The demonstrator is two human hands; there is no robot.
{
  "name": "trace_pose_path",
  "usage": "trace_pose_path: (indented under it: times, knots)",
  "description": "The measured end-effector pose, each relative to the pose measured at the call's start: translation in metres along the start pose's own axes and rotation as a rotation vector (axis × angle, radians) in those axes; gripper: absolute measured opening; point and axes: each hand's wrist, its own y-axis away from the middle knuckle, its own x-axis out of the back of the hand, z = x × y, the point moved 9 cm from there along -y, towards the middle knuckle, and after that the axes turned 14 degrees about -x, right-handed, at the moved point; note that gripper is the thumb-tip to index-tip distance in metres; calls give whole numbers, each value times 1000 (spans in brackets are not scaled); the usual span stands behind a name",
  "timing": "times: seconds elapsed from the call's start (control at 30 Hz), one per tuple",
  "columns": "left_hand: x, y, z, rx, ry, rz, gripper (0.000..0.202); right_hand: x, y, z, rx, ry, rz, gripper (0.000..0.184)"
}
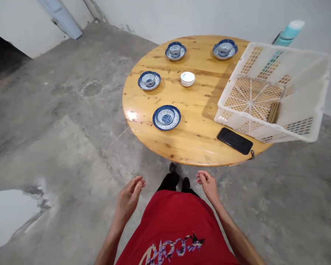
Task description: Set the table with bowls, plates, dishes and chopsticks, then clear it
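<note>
My left hand (pixel 130 195) hangs in the air in front of the table's near edge, fingers loosely bent and nothing in them. On the other side of my body, my right hand (pixel 208 184) is also empty, its fingers relaxed and slightly curled. Closest to both is a blue-and-white plate (pixel 157 125) with a bowl (pixel 165 116) resting on it. Farther round the table, similar bowls sit on plates at the left (pixel 149 80), the back (pixel 175 50) and the back right (pixel 225 49). A small stack of white dishes (pixel 187 78) stands near the middle.
The round wooden table (pixel 193 147) bears a white plastic crate (pixel 264 125) on its right, with a bundle of sticks, perhaps chopsticks (pixel 274 112), inside. A black phone (pixel 235 140) lies before the crate. Behind it rises a turquoise cylinder (pixel 289 34). Walls stand behind.
</note>
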Motion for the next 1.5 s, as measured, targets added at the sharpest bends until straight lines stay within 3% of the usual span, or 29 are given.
trace_pose_path:
  times: [0.13, 0.27, 0.37, 0.47, 0.6, 0.77, 0.87, 0.97, 1.07, 1.2, 1.37, 1.5]
  knots:
    - [-11, 0, 5, -38, 54, -58, 42, -18, 19, 3, 7, 17, -34, 38]
    - [-38, -19, 21, -174, 121, -236, 40, -32, 23, -3, 42, 52, -12, 35]
    - [-35, -36, 24, -287, 99, -307, 35, -45, 20, -10, 63, 77, 29, 34]
    - [-9, -56, 2, -325, 77, -322, 35, -69, 17, -17, 85, 104, 70, 36]
    - [50, -89, -62, -264, 37, -281, 36, -117, 22, -20, 89, 78, 136, 38]
    - [126, -136, -133, -175, -5, -225, 39, -194, 32, -12, 56, 31, 183, 41]
    - [154, -166, -145, -181, -2, -245, 38, -237, 35, -8, 36, 7, 192, 41]
    - [168, -196, -138, -241, 4, -283, 37, -269, 38, -12, 36, 4, 199, 42]
    - [167, -225, -125, -305, 7, -321, 37, -286, 38, -25, 46, 2, 224, 44]
    - [150, -263, -117, -351, 97, -380, 42, -297, 26, -52, 57, -29, 293, 44]
    - [127, -315, -121, -334, 212, -441, 49, -319, -12, -96, 88, -69, 336, 39]
    - [131, -365, -129, -238, 162, -408, 51, -351, -46, -129, 99, -96, 317, 36]
